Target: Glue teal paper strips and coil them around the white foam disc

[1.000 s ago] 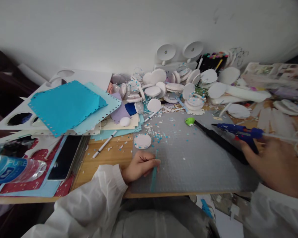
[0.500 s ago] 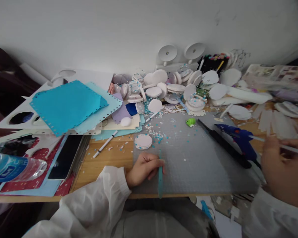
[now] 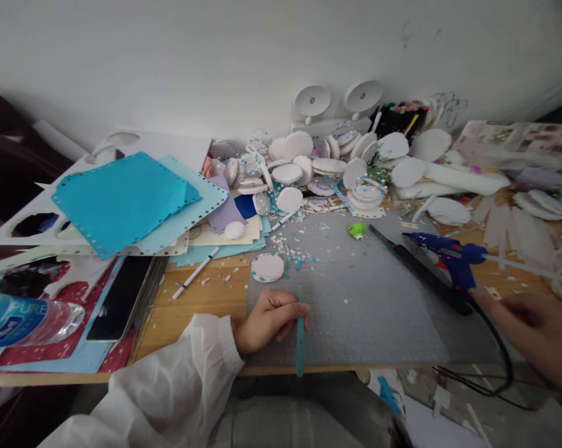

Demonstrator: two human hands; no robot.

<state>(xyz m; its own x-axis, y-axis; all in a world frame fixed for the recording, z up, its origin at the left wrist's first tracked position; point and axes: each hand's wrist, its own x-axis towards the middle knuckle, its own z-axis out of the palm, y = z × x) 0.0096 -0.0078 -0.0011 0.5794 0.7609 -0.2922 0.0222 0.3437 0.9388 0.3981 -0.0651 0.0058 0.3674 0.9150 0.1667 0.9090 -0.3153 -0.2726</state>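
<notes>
My left hand [image 3: 274, 318] rests at the front of the grey cutting mat [image 3: 369, 330], its fingers closed on slim teal tweezers [image 3: 300, 348] whose narrow tip points away from me. Just beyond that hand lies a white disc [image 3: 267, 267] with blue bits along its rim. At the right, my right hand [image 3: 533, 330] is smeared by motion, its fingertips at the handle end of a blue glue gun [image 3: 462, 255]. Whether the fingers grip the handle, I cannot tell. A pale glue stick [image 3: 518, 266] sticks out of the gun's back. Beside the gun lies a long black tool [image 3: 425, 274].
White discs [image 3: 290, 174] are heaped along the wall. Blue confetti [image 3: 299, 258] is scattered on the mat near a small green object [image 3: 356, 230]. On the left are blue paper sheets [image 3: 126, 199], a phone [image 3: 119, 298] and a water bottle [image 3: 28, 317]. A black cable [image 3: 502, 348] hangs off the right edge.
My right hand has let go of the glue stick and moved down to the gun's handle. The gun's back end has shifted slightly. My left hand still holds the tweezers.
</notes>
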